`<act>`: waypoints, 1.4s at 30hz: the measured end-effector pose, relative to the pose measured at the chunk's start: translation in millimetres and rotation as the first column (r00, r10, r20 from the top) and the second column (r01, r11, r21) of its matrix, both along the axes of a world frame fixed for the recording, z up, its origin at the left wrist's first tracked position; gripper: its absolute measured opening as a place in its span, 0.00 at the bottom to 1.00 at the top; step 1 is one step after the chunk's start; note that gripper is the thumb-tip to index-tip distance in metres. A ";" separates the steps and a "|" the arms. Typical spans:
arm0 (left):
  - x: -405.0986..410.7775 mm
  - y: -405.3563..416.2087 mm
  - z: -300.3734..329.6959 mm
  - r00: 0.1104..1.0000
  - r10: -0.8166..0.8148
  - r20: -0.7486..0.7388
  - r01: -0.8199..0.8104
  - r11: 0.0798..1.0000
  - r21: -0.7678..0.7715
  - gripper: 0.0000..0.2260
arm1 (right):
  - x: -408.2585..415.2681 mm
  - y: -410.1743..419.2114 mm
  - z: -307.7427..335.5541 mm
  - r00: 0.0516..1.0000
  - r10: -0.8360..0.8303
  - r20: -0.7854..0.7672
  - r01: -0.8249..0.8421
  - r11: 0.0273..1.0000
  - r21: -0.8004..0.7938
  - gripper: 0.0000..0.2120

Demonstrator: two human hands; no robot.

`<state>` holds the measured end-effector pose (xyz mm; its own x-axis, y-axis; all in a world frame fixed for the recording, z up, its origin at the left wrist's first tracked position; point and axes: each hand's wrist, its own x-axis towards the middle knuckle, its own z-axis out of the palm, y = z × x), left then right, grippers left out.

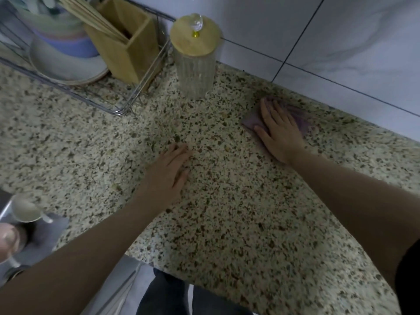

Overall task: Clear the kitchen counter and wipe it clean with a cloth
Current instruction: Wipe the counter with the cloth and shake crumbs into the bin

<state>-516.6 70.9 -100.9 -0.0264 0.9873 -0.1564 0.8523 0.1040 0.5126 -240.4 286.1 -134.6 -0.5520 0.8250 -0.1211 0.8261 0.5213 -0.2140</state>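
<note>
1. The cloth [297, 120], a dull purple one, lies flat on the speckled bench [227, 212] near the tiled wall [341, 42], on the right side of the view.
2. The right hand [278, 130] presses on the cloth palm down, fingers straight and slightly spread, pointing toward the upper left; its forearm reaches in from the lower right.
3. The left hand [169, 172] rests flat on the bare bench, well apart from the cloth, fingers straight and close together, holding nothing; its forearm comes in from the lower left.
4. A ribbed glass jar [195, 71] with a wooden lid and clear knob stands upright by the wall, between the cloth and a wire rack [118, 105].
5. The rack holds a wooden chopstick box [127, 44] and stacked bowls [66, 53].
6. A cup [25, 210] sits at the lower left edge.
7. No writing or labels can be read.
</note>
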 end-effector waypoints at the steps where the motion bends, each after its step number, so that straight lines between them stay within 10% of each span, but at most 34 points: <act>1: -1.1 -0.3 -0.8 1.000 -0.003 0.002 0.003 1.000 0.000 0.22 | -10.5 3.5 0.1 1.000 0.008 -0.025 -0.009 1.000 -0.018 0.32; 25: -57.1 -41.3 15.1 0.957 0.285 0.056 -0.290 0.943 0.164 0.21 | -157.1 -85.2 2.8 0.855 0.500 -0.140 -0.506 0.862 -0.012 0.36; 42: -115.8 -169.2 19.2 0.728 0.657 0.195 -0.685 0.702 0.195 0.24 | -283.7 -180.7 7.0 0.662 0.735 -0.144 -0.736 0.674 0.056 0.35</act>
